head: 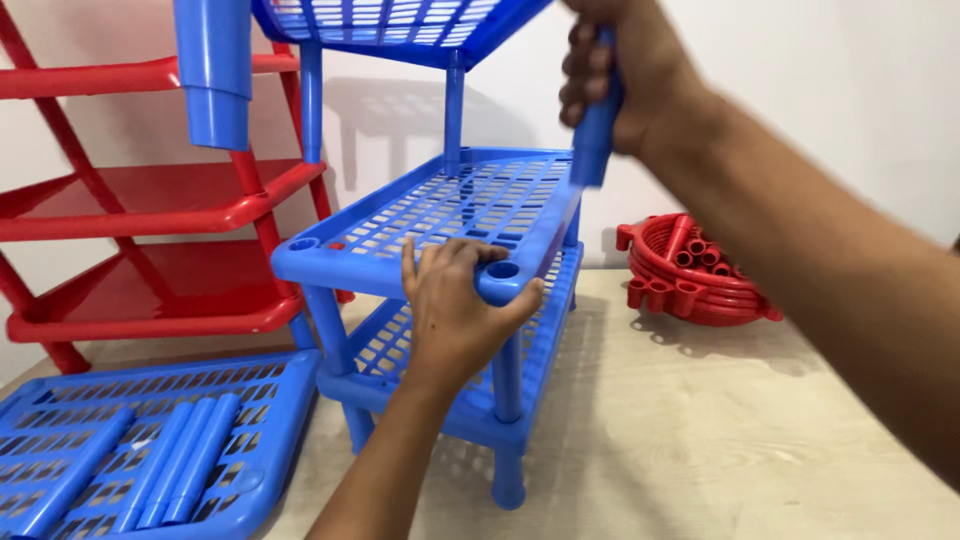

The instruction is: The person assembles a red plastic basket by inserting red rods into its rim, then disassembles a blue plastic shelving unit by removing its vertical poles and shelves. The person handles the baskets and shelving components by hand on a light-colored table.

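Nearest to the camera, at the lower left, a loose blue perforated shelf panel lies flat on the pale wooden counter with several blue tubes resting on it. Just behind it stands the blue plastic rack, and the left hand is clenched over the near right corner of its middle shelf, the thumb hooked beside the open round socket in that corner. Higher and a little to the right, the right hand is grasping a blue leg tube; the long axis of the tube runs almost upright, slightly tilted, and its free lower end hangs above the socket and to its right, not yet touching it. So the socket lies below and a little left of the tube end. Farther away, a red rack stands at the left by the white wall, and a pile of red parts lies at the far right.
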